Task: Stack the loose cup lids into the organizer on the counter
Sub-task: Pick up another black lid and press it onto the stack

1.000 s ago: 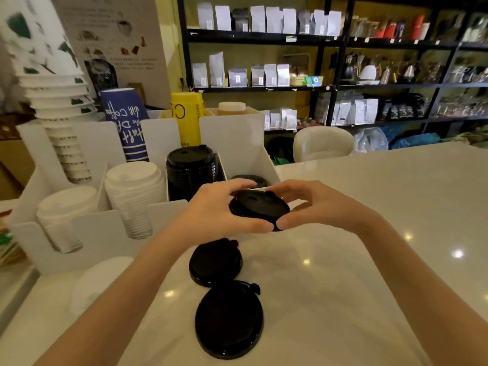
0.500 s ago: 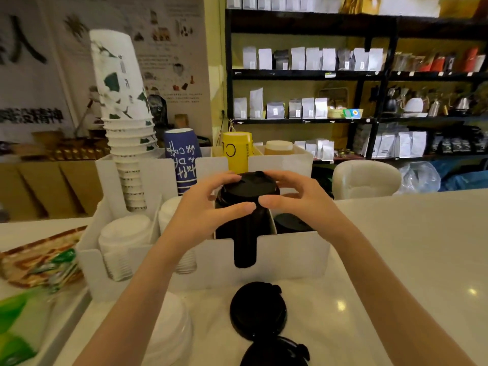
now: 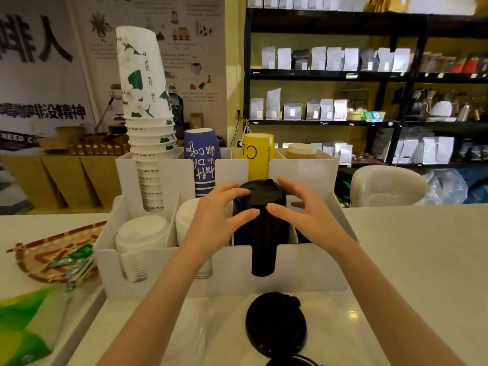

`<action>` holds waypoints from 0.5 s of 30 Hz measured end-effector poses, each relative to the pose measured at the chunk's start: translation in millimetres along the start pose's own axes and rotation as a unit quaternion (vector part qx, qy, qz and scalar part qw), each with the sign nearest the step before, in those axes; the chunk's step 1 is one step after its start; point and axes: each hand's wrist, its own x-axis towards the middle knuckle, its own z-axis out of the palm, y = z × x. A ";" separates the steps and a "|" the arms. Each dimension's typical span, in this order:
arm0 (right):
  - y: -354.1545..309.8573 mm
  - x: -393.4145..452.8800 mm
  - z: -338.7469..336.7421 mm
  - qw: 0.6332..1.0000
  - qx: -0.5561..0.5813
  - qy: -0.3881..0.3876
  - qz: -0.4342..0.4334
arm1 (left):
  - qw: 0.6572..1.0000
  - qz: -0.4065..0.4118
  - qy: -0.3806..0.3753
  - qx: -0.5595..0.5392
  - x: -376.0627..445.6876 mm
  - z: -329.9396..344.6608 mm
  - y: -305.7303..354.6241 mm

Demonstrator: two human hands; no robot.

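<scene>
The black lid that both hands carried over the bench a second ago now sits on top of the black lid stack in the third front compartment of the white organizer; half a second ago the hands were around it at the same place, and now the fingers are spreading. The left hand is open, its fingertips only at the left edge of the lid, and the right hand is also open, its fingers curved just beside the right edge; I judge that neither one grips the lid any more. It seems that this lid is delivered and the hands are letting go. The lid looks level on the stack, but whether it is pressed fully down I cannot tell. Two more black lids wait on the bench in front of the organizer: one loose lid lies flat near the front wall, and another lid shows only its edge at the bottom of the view. So the task is partly done, and probably the next move is to reach down for the nearer lid.
</scene>
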 end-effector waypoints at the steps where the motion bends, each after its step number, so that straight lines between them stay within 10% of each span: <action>1: 0.8 0.3 0.4 1.000 0.001 0.002 0.001 | 1.000 0.005 0.004 0.002 0.0 1.0 0.2; 15: 7.3 -0.8 0.0 1.000 0.006 -0.002 0.021 | 0.999 0.008 -0.024 0.029 -2.6 -0.2 5.9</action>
